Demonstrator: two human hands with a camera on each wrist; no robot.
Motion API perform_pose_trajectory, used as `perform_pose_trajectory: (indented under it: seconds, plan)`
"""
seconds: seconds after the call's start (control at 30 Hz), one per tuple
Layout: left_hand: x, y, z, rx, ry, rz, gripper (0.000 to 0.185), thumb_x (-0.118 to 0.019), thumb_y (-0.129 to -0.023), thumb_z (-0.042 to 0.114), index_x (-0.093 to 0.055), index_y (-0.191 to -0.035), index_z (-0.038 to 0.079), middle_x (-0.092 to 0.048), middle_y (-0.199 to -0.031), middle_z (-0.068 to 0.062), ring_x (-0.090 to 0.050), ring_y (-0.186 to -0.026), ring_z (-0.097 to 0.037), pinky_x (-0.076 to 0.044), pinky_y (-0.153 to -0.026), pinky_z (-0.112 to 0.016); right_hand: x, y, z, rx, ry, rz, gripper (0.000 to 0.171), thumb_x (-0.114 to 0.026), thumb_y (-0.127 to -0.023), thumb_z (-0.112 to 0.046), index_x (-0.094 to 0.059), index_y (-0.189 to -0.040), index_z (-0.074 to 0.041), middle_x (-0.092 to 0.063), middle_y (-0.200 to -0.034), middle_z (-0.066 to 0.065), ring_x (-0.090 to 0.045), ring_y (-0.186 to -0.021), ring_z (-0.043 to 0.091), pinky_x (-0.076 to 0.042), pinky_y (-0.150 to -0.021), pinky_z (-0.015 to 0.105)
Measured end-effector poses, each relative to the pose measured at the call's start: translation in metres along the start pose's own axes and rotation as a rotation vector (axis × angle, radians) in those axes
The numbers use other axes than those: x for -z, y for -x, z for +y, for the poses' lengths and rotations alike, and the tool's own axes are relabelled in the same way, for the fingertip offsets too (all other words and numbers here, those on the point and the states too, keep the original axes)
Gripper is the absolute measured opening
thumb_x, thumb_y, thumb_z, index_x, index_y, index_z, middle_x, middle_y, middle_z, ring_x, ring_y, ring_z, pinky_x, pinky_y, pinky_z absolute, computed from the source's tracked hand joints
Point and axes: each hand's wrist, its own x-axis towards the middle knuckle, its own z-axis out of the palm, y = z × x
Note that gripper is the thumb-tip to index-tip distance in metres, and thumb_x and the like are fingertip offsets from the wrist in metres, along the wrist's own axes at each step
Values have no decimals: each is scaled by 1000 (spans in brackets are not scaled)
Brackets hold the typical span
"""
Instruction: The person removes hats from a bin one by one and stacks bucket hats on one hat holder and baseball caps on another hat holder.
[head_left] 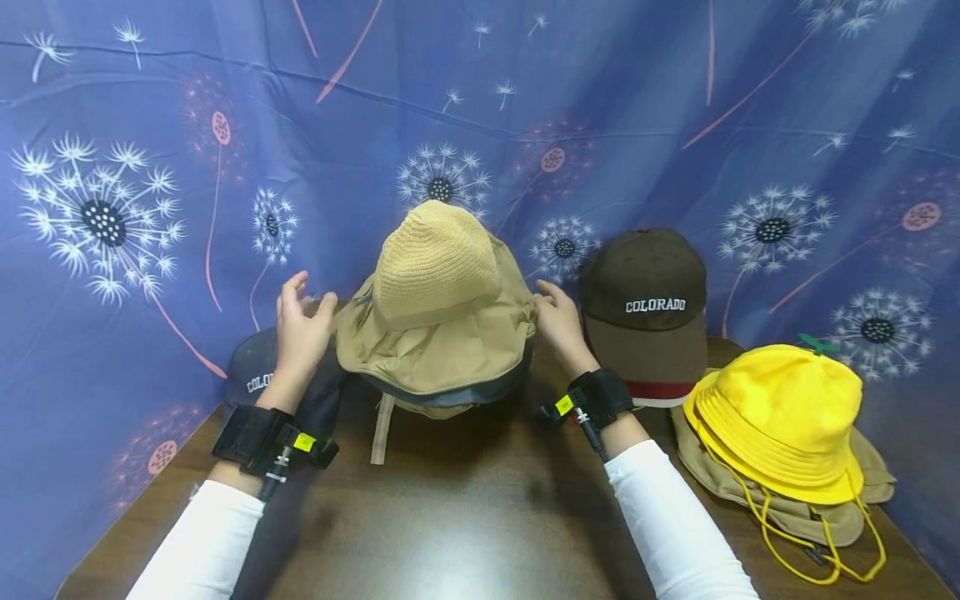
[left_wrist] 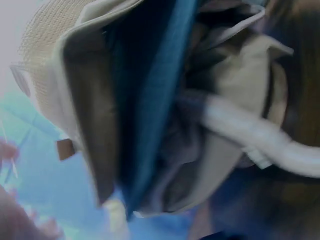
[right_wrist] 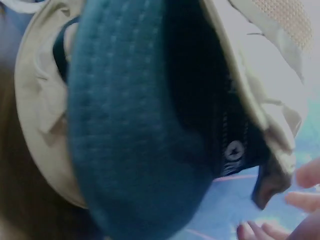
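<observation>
A tan woven bucket hat (head_left: 437,262) sits on top of a stack, over a wide khaki cloth hat (head_left: 435,358). Beneath that shows a blue brim (head_left: 450,396), seen closer in the right wrist view as a stitched blue-green brim (right_wrist: 117,125). A pale strap (head_left: 382,429) hangs from the stack. Left of the stack my left hand (head_left: 303,333) is raised, its thumb and fingers apart with nothing between them. On the other side my right hand (head_left: 558,325) has its fingertips right at the khaki edge; the right wrist view shows those fingers (right_wrist: 302,200) spread beside the hat.
A navy cap (head_left: 251,367) stands behind my left wrist, partly hidden. Right of the stack is a brown COLORADO cap (head_left: 648,287) over other caps. Farther right a yellow bucket hat (head_left: 795,417) with cords lies on a khaki hat (head_left: 873,475). A blue dandelion-print curtain (head_left: 480,92) backs the table (head_left: 427,517).
</observation>
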Motion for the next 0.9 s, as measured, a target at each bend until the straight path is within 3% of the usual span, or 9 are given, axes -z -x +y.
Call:
perform_pose_trajectory:
  seconds: [0.07, 0.13, 0.23, 0.33, 0.47, 0.57, 0.73, 0.9]
  plan:
    - [3, -8, 9, -135, -51, -84, 68, -53, -96, 40, -19, -153, 23, -18, -159, -11, -26, -146, -36, -27, -120, -51, 1, -2, -8, 97, 53, 0, 49, -39, -102, -31, -33, -150, -21, -36, -152, 12, -42, -134, 26, -38, -111, 46]
    - [3, -18, 19, -229, -82, -226, 76, -55, -94, 48, -13, -154, 28, -13, -162, -10, -19, -148, -38, -20, -121, -55, 0, -5, -15, 194, 93, -30, 51, -40, -102, -36, -29, -151, -25, -24, -159, 10, -25, -147, 31, -27, -119, 52]
    - [-2, -32, 31, -285, -149, -416, 87, -56, -88, 59, -2, -153, 39, -5, -164, -5, -12, -150, -38, -16, -121, -58, -7, -12, -23, 288, 110, -140, 55, -37, -102, -43, -21, -153, -30, -16, -162, 6, -15, -151, 29, -18, -122, 54]
    - [-11, -39, 42, -293, -179, -517, 91, -55, -85, 65, 2, -151, 43, -3, -164, -5, -10, -151, -38, -16, -121, -58, -14, -19, -24, 279, 99, -239, 60, -31, -102, -50, -14, -154, -27, -12, -164, 2, -11, -152, 25, -12, -125, 50]
    - [-23, -35, 52, -270, -158, -576, 84, -46, -89, 66, -2, -153, 37, -9, -164, -8, -14, -150, -36, -17, -120, -61, -20, -23, -17, 156, 90, -310, 64, -22, -99, -60, -14, -154, -27, -16, -163, -3, -14, -152, 20, -12, -125, 45]
    - [-31, -37, 46, -258, -175, -587, 77, -37, -90, 69, -5, -153, 37, -16, -162, -8, -21, -148, -37, -20, -117, -63, -23, -23, -12, 79, 82, -326, 68, -19, -97, -65, -18, -154, -29, -24, -160, 0, -23, -148, 23, -19, -123, 46]
    - [-41, -49, 29, -254, -274, -556, 74, -27, -87, 77, -9, -151, 43, -29, -158, -11, -35, -141, -41, -28, -114, -62, -29, -24, -3, 20, -37, -360, 69, -18, -96, -67, -21, -153, -27, -41, -148, 7, -42, -134, 24, -30, -118, 43]
    - [-46, -47, 24, -223, -317, -581, 77, -26, -87, 78, -10, -152, 38, -33, -155, -15, -36, -140, -42, -29, -114, -61, -35, -23, 6, 7, -164, -412, 67, -17, -99, -61, -16, -154, -23, -40, -149, 6, -39, -137, 22, -23, -122, 39]
